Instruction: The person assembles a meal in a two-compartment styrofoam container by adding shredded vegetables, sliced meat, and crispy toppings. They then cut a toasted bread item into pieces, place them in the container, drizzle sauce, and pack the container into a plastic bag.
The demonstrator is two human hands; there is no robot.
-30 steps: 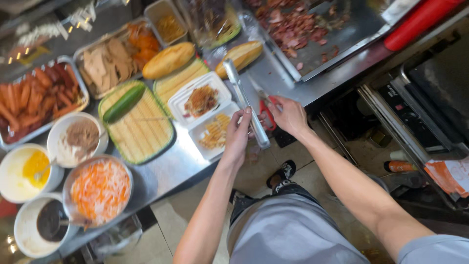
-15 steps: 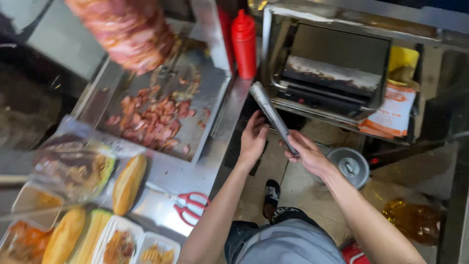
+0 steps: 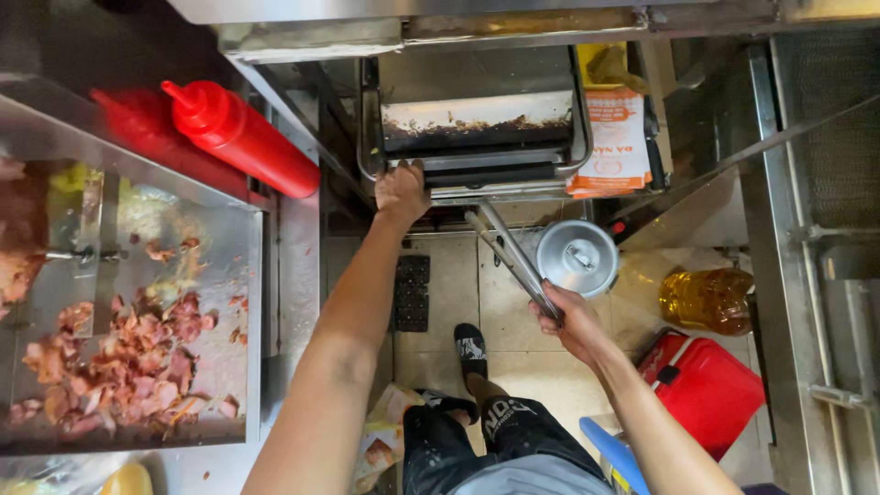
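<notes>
My left hand (image 3: 401, 191) grips the front handle of a metal press grill (image 3: 477, 119), whose tray carries dark crumbs. Lower to the right, my right hand (image 3: 570, 321) is shut on a pair of long metal tongs (image 3: 509, 252); their tips point up toward the grill's front edge. A red squeeze bottle (image 3: 243, 137) lies on the steel counter to the left of the grill.
A steel tray (image 3: 234, 275) with chopped meat sits at the left. On the floor below are a lidded metal pot (image 3: 577, 257), a bottle of yellow oil (image 3: 706, 298), a red box (image 3: 710, 390) and a black mat (image 3: 412, 293). A metal rack (image 3: 825, 229) stands at the right.
The view has swung from the food counter toward the grill. My left hand let go of the tongs and reached up to the grill's handle; my right hand keeps the tongs.
</notes>
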